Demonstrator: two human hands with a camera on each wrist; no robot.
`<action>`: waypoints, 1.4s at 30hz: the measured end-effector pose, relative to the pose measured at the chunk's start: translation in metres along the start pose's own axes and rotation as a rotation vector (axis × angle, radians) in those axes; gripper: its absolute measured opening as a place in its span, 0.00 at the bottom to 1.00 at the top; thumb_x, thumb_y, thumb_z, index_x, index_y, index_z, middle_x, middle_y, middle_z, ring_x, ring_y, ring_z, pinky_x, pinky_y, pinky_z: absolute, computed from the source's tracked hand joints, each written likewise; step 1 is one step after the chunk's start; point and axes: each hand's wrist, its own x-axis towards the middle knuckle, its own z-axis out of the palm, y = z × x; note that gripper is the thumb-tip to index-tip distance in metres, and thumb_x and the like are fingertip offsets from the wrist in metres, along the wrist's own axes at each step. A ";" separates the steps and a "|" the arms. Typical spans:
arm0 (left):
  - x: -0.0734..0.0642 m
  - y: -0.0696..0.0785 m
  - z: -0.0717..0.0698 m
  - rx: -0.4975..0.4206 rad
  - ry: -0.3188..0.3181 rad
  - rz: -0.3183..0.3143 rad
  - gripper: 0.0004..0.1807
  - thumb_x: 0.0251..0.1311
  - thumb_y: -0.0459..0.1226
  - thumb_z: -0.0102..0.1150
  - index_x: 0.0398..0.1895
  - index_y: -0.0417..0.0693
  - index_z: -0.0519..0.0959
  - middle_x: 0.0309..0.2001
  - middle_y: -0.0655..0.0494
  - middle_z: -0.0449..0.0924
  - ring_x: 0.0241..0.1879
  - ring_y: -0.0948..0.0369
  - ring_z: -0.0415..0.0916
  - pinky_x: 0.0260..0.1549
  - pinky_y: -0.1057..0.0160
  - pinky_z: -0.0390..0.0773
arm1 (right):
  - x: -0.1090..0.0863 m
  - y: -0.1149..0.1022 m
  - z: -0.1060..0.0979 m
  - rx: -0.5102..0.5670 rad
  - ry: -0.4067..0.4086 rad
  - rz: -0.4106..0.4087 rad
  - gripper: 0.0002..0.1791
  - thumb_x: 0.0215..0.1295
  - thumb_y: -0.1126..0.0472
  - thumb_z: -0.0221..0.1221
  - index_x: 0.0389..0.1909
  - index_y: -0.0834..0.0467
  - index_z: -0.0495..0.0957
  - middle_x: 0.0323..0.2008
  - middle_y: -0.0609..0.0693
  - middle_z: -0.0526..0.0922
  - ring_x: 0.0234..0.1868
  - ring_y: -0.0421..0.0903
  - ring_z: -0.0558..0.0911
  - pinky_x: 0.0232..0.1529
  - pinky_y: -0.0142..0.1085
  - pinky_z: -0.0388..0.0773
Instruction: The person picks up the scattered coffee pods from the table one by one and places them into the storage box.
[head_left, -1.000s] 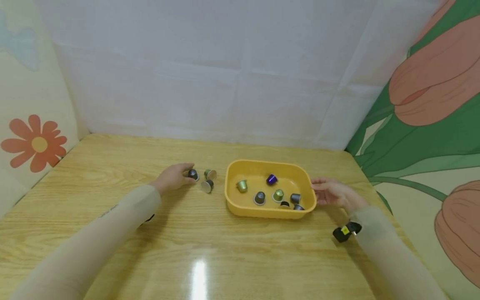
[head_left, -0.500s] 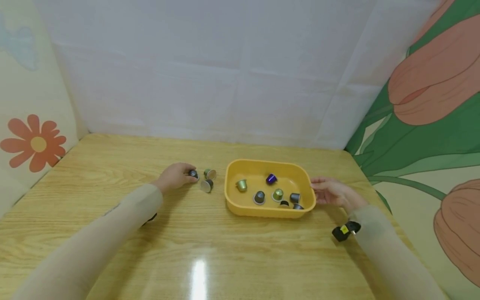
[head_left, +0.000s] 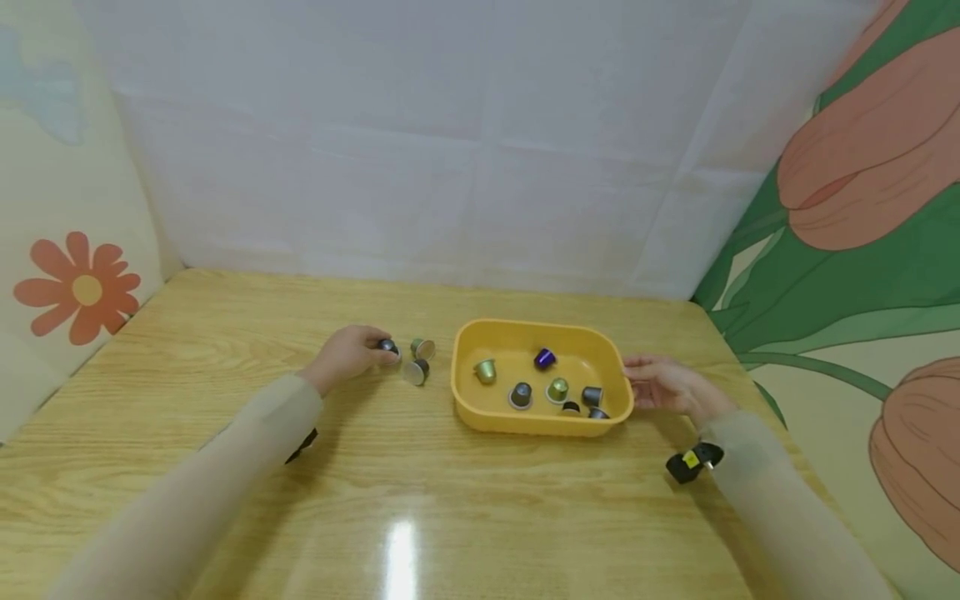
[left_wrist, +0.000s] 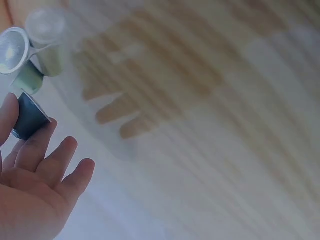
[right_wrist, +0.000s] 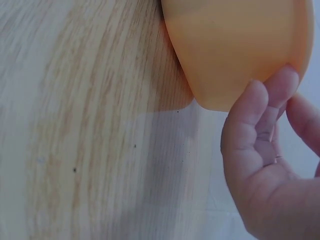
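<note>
My left hand pinches a dark coffee capsule between thumb and fingers, low over the table. Two more capsules lie just right of it: a green one and a dark one with its pale lid showing. At the right end of a yellow plastic bin, my right hand touches the outer wall with loosely bent fingers. Inside the bin lie several capsules, among them a purple one, a light green one and a dark grey one.
The wooden table reaches back to a white cloth backdrop. Flower-printed panels stand at both sides, such as the tulip panel on the right. A black wrist device sits at my right cuff.
My left fingers have closed round the dark capsule and tilted it slightly. The right hand and the bin stay where they were; the head view shifts a little.
</note>
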 end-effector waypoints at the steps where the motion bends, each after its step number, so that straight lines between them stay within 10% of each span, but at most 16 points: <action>1: 0.000 0.001 0.000 -0.005 0.000 0.002 0.29 0.68 0.42 0.58 0.63 0.29 0.69 0.60 0.33 0.72 0.61 0.39 0.68 0.57 0.43 0.70 | 0.000 0.000 0.000 -0.001 -0.001 0.000 0.08 0.76 0.66 0.46 0.47 0.58 0.73 0.34 0.48 0.82 0.32 0.41 0.81 0.36 0.34 0.81; 42: -0.006 0.050 0.008 -0.154 0.004 0.071 0.30 0.67 0.42 0.60 0.63 0.28 0.68 0.58 0.35 0.74 0.60 0.44 0.71 0.58 0.48 0.71 | 0.000 0.000 0.001 -0.005 0.003 0.004 0.08 0.75 0.66 0.47 0.43 0.55 0.75 0.32 0.47 0.82 0.32 0.41 0.81 0.35 0.34 0.81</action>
